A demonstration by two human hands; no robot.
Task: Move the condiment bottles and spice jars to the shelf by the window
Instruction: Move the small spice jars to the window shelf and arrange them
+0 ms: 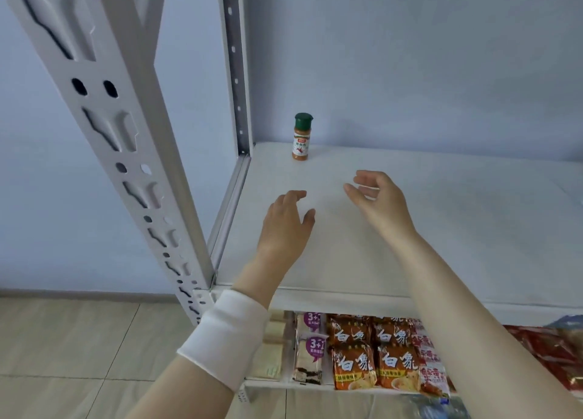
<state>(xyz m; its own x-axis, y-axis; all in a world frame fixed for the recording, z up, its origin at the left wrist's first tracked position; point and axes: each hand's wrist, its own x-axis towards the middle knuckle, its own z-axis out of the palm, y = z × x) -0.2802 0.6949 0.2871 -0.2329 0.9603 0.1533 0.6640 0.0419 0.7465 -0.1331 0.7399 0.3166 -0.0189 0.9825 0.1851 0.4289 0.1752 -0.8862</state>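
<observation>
A small spice jar (302, 136) with a green cap and orange powder stands upright at the back left corner of the white shelf board (441, 229). Both my hands hover over the shelf in front of it and hold nothing. My left hand (285, 226) is palm down with loosely bent fingers, a white band on its wrist. My right hand (378, 197) is to the right with fingers relaxed and spread toward the jar, a hand's width short of it.
A white perforated steel upright (132, 153) rises at the left, with a second post (236, 71) at the back corner. The shelf below holds orange noodle packets (375, 355) and snack packs (310, 352). Tiled floor (63, 339) lies to the left.
</observation>
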